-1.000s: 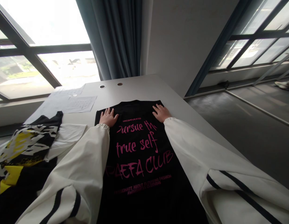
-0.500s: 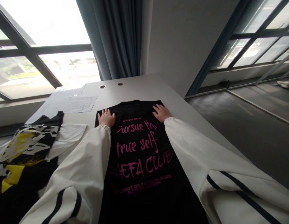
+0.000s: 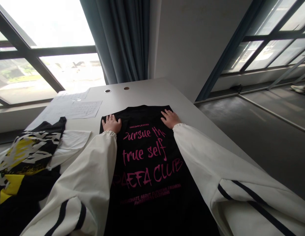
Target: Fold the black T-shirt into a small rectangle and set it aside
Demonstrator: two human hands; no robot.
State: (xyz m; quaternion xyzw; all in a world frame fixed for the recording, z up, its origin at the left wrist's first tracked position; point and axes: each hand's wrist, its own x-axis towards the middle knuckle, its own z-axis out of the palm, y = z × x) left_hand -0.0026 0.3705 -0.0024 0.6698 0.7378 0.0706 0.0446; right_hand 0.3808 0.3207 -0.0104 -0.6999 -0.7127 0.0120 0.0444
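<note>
Laying a black printed shirt (image 3: 147,167) flat under both palms

I have the shirt face-up on the white table (image 3: 147,93), its collar end (image 3: 143,108) away from me and its pink lettering (image 3: 143,154) reading toward me. My left hand (image 3: 112,124) is palm-down near the left shoulder, fingers spread and thumb out to the side. My right hand (image 3: 170,119) lies likewise at the right shoulder, fingers slightly apart. Neither one pinches any cloth.

As I judge it, the laying-out is well along: the upper part looks smooth, and I see no fold across the lettering. No shirt sleeves show; I cannot tell whether they are tucked beneath. The lower end runs out of view, so I cannot say whether straightening is left there.

To my left, a black-and-yellow printed top (image 3: 26,147) lies beside white cloth (image 3: 72,142), apart from my hands. Written sheets (image 3: 85,109) lie beyond.
</note>
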